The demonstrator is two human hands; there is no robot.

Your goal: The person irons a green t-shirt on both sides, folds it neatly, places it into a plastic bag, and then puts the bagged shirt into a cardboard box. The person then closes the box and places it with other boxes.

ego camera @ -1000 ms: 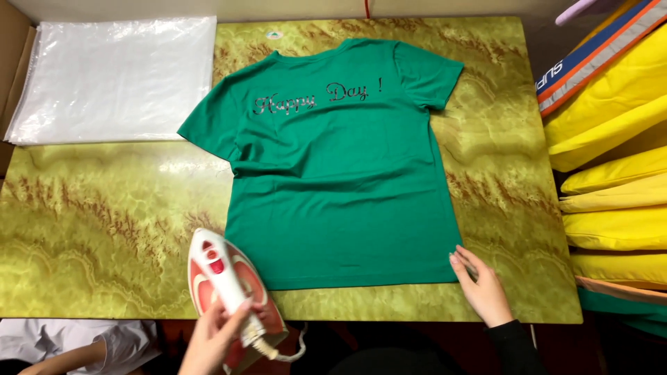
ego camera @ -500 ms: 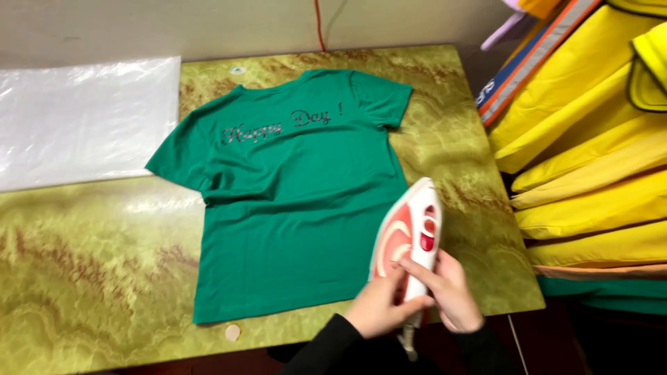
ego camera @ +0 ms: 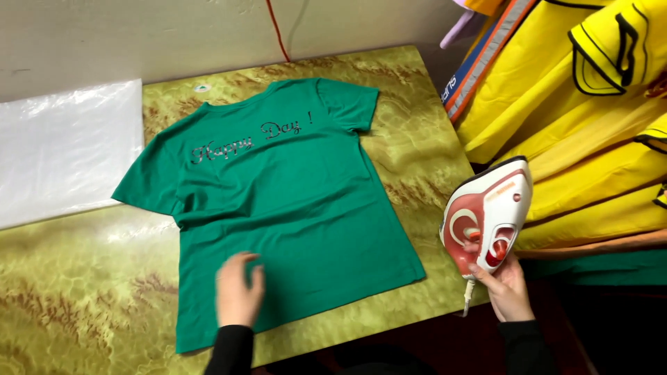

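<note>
We see two bare hands, the left hand [ego camera: 238, 292] and the right hand [ego camera: 508, 288], with no gloves, rings or watch showing on either. Each wrist runs into a long black sleeve that fits close and ends in a plain cuff right at the wrist. The sleeves carry no print, stripes or buttons that we can make out.

Our left hand [ego camera: 238, 290] lies flat, palm down, fingers slightly spread and pointing away from us, a little blurred. The dark sleeve covers the forearm up to the wrist. Our right hand [ego camera: 506, 286] sits out to the right, near the body, fingers curled shut in a grip, thumb up, wrist turned outward, its sleeve dark too.
</note>
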